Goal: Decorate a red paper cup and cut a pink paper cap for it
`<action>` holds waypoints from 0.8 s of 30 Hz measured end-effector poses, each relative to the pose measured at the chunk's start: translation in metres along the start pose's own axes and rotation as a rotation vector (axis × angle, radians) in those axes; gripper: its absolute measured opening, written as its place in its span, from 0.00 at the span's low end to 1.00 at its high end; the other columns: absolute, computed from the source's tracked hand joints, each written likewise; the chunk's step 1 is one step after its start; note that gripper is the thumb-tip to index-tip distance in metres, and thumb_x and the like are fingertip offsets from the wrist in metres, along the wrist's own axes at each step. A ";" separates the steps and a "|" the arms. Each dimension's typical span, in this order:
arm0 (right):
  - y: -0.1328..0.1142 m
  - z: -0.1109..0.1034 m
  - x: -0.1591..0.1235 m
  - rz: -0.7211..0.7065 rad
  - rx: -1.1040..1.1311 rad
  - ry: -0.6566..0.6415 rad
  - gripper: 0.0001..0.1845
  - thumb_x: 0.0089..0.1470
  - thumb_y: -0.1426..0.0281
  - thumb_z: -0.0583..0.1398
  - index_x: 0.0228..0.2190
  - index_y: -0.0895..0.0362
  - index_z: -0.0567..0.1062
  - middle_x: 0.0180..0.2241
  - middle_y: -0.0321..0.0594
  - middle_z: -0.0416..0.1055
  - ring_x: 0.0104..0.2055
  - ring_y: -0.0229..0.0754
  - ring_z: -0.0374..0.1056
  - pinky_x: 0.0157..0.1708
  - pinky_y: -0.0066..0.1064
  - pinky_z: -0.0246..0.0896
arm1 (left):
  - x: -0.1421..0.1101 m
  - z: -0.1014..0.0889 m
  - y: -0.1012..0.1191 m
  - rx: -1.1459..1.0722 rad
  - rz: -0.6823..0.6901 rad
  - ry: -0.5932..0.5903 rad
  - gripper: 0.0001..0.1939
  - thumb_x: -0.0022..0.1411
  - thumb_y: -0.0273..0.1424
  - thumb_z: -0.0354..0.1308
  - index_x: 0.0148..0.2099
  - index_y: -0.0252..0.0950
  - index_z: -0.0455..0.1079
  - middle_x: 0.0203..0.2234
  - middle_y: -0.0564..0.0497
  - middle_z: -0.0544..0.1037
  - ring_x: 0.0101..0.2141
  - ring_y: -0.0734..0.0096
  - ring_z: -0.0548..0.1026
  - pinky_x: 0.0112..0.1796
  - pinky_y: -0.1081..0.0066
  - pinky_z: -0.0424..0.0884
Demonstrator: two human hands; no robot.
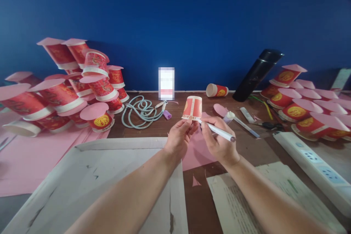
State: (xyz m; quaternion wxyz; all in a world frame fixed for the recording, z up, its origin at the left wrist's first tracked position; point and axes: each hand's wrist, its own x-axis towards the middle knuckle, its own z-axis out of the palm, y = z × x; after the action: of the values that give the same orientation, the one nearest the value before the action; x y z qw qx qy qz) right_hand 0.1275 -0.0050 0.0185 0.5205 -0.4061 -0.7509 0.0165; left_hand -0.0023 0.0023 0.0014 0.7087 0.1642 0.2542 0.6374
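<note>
- Paper cup (192,107): held up in the left hand, left of the black bottle (256,76) and nearer the wearer.
- Left hand (179,137): fingers closed on the cup's lower edge.
- Right hand (221,140): clamped around a white pen (221,131), its tip end at that same edge.
- Handling (judged): light, thin-walled, fairly grippy; sides probably dent under a squeeze. Best hold: gently at the lower edge, clear of the marks there.
- Loose cup (217,90): on its side, just left of the bottle.
</note>
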 end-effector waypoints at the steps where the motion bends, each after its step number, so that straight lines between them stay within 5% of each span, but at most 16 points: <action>1: 0.000 0.000 0.000 0.002 0.000 -0.005 0.06 0.58 0.72 0.59 0.39 0.56 0.73 0.34 0.39 0.75 0.35 0.39 0.73 0.38 0.30 0.69 | 0.000 0.000 0.000 0.003 -0.001 0.000 0.09 0.47 0.27 0.71 0.30 0.31 0.74 0.27 0.52 0.77 0.31 0.77 0.76 0.43 0.74 0.71; 24: -0.001 -0.001 0.000 0.010 0.038 -0.022 0.05 0.58 0.72 0.59 0.38 0.56 0.73 0.33 0.40 0.76 0.34 0.39 0.73 0.37 0.31 0.69 | -0.001 0.003 0.000 0.082 -0.001 -0.054 0.10 0.47 0.30 0.71 0.30 0.31 0.75 0.24 0.53 0.76 0.28 0.79 0.73 0.41 0.74 0.67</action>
State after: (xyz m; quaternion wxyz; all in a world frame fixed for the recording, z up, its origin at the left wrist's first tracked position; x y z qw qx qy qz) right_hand 0.1275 -0.0057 0.0193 0.5200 -0.3997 -0.7540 0.0379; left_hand -0.0010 0.0011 0.0039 0.7082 0.2101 0.2610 0.6214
